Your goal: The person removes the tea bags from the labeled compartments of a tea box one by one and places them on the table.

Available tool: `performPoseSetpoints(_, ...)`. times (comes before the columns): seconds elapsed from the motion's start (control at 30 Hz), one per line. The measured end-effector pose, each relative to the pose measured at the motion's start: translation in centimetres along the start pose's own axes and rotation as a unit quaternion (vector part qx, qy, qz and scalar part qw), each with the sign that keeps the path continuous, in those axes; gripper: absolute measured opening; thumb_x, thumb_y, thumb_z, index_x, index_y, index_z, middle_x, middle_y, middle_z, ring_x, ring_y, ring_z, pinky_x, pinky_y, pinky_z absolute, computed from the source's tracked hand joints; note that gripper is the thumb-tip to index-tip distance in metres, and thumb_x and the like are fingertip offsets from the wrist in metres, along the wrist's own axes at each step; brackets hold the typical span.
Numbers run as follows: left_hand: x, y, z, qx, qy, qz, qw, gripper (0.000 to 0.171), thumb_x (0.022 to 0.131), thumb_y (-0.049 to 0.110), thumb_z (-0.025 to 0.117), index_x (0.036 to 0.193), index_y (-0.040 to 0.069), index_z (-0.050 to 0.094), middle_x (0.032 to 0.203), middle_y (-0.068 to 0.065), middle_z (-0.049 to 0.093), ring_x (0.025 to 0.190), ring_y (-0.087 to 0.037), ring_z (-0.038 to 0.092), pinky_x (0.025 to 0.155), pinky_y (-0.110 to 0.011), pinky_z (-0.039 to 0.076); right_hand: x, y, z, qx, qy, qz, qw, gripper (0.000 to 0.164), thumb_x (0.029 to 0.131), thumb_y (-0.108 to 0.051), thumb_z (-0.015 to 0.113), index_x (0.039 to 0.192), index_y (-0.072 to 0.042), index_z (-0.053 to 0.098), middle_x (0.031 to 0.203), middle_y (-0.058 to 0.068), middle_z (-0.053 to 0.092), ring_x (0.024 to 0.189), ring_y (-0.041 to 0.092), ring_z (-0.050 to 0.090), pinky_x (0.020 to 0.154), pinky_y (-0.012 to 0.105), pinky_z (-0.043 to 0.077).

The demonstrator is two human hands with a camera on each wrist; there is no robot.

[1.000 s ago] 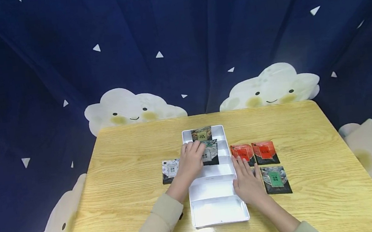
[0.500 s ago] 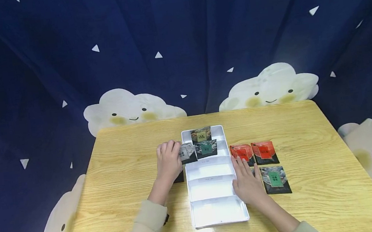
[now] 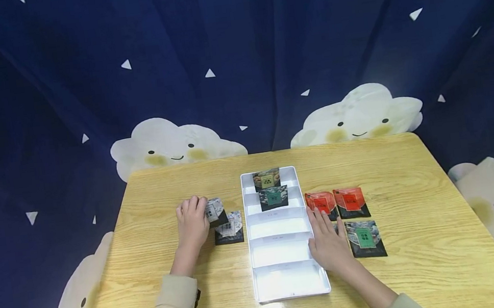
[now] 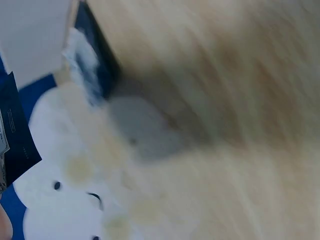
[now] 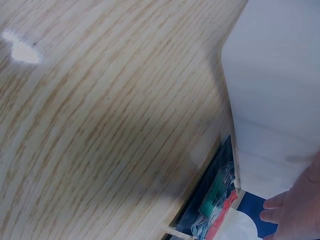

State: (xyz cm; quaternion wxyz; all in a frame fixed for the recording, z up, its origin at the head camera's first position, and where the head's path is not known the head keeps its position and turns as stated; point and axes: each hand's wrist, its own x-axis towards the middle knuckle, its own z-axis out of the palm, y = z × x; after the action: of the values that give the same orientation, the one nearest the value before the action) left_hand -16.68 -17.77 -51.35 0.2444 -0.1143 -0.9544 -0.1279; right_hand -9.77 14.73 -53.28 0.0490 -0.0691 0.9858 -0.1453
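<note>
In the head view my left hand (image 3: 193, 225) pinches a silver-and-black sachet (image 3: 215, 213) left of the white tray. A similar silver sachet (image 3: 233, 227) lies on the table just beside it, partly overlapped. The left wrist view catches the held sachet (image 4: 19, 135) at its left edge. My right hand (image 3: 331, 244), fingers extended, rests along the right side of the compartmented tray (image 3: 292, 279). Its fingertips reach a red sachet (image 3: 319, 201), and a sachet beneath the hand is mostly hidden. A brown-gold sachet (image 3: 266, 179) and a dark green one (image 3: 274, 198) stand in the tray's far compartments.
Right of the tray lie another red-and-black sachet (image 3: 352, 202) and a green-labelled one (image 3: 366, 238). The wooden table (image 3: 435, 254) ends at a dark blue curtain (image 3: 234, 47) with cloud shapes.
My left hand has lifted the silver sachet from the tray's second compartment and carried it left over the table, uncovering the dark green sachet. The right hand has stayed in place.
</note>
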Motion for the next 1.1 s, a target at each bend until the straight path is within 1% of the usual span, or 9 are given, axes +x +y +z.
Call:
performPoseSetpoints(0.1,-0.6,-1.4,0.2,0.006,-0.028,-0.01,0.9996,0.017,0.079,0.001,0.044,0.094,0.007,0.049,0.087,-0.008,0.044,0.09,-0.03,0.041,0.085,-0.046,0.029,0.0,0.1,0.1,-0.002,-0.001,0.002,1.0,0.069,0.089,-0.023,0.047,0.147,-0.007,0.013,0.149,0.019,0.02,0.136,0.037,0.018,0.105,0.061,0.002)
performPoseSetpoints(0.23,-1.2,-2.9,0.2,0.01,-0.074,-0.023,0.997,0.012,0.083,0.003,0.043,0.093,0.008,0.049,0.089,-0.008,0.044,0.094,-0.03,0.041,0.088,-0.047,0.027,0.0,0.1,0.1,-0.002,0.0,0.0,1.0,0.07,0.089,-0.023,0.047,0.147,-0.007,0.012,0.149,0.02,0.019,0.136,0.038,0.018,0.105,0.061,0.002)
performPoseSetpoints(0.37,-1.8,-3.9,0.3,0.013,-0.126,-0.039,0.9912,0.012,0.085,0.004,0.043,0.094,0.009,0.049,0.093,-0.007,0.045,0.097,-0.03,0.039,0.091,-0.048,0.025,0.0,0.1,0.1,-0.001,0.001,0.001,1.0,0.07,0.089,-0.022,0.047,0.147,-0.007,0.012,0.149,0.02,0.019,0.136,0.038,0.018,0.105,0.061,0.001)
performPoseSetpoints(0.53,-2.6,-4.8,1.1,0.016,-0.17,-0.054,0.9838,0.02,0.084,0.003,0.045,0.103,0.007,0.051,0.1,-0.009,0.046,0.101,-0.03,0.039,0.094,-0.049,0.023,0.0,0.0,0.0,0.0,-0.004,0.004,1.0,0.071,0.089,-0.023,0.047,0.147,-0.007,0.011,0.149,0.019,0.018,0.136,0.038,0.017,0.105,0.06,0.001)
performPoseSetpoints(0.63,-3.0,-5.1,1.8,0.023,-0.179,-0.062,0.9817,0.027,0.082,0.003,0.046,0.109,0.006,0.051,0.104,-0.011,0.045,0.105,-0.031,0.039,0.096,-0.051,0.02,0.0,0.0,0.1,0.001,-0.006,0.004,1.0,0.071,0.089,-0.023,0.047,0.147,-0.007,0.011,0.149,0.019,0.018,0.136,0.037,0.017,0.105,0.061,0.001)
performPoseSetpoints(0.73,-3.3,-5.1,2.6,0.029,-0.176,-0.079,0.9809,0.033,0.081,0.003,0.05,0.114,0.006,0.05,0.107,-0.012,0.044,0.109,-0.033,0.038,0.097,-0.054,0.017,0.0,0.0,0.1,0.002,-0.005,0.005,1.0,0.07,0.089,-0.023,0.047,0.147,-0.007,0.011,0.15,0.019,0.018,0.136,0.038,0.016,0.105,0.061,0.001)
performPoseSetpoints(0.87,-3.6,-4.9,3.7,0.044,-0.179,-0.098,0.978,0.035,0.082,0.002,0.051,0.116,0.007,0.048,0.11,-0.013,0.041,0.113,-0.033,0.035,0.098,-0.055,0.016,0.0,0.0,0.1,0.001,-0.002,0.005,1.0,0.071,0.089,-0.023,0.047,0.147,-0.008,0.011,0.149,0.019,0.018,0.136,0.038,0.016,0.105,0.061,0.001)
performPoseSetpoints(1.0,-3.8,-4.7,4.3,0.052,-0.182,-0.1,0.9767,0.03,0.086,0.0,0.044,0.115,0.009,0.048,0.11,-0.013,0.041,0.115,-0.033,0.035,0.098,-0.057,0.017,0.0,0.1,0.2,0.004,0.0,0.004,1.0,0.071,0.089,-0.023,0.047,0.147,-0.008,0.01,0.149,0.019,0.019,0.136,0.038,0.017,0.105,0.06,0.0)
performPoseSetpoints(1.1,-3.8,-4.8,4.6,0.055,-0.191,-0.095,0.9754,0.031,0.086,-0.003,0.039,0.113,0.01,0.048,0.109,-0.013,0.04,0.113,-0.033,0.035,0.098,-0.056,0.017,0.0,0.1,0.2,0.004,0.003,0.003,1.0,0.071,0.088,-0.022,0.048,0.147,-0.008,0.011,0.149,0.019,0.02,0.136,0.038,0.017,0.105,0.06,0.0)
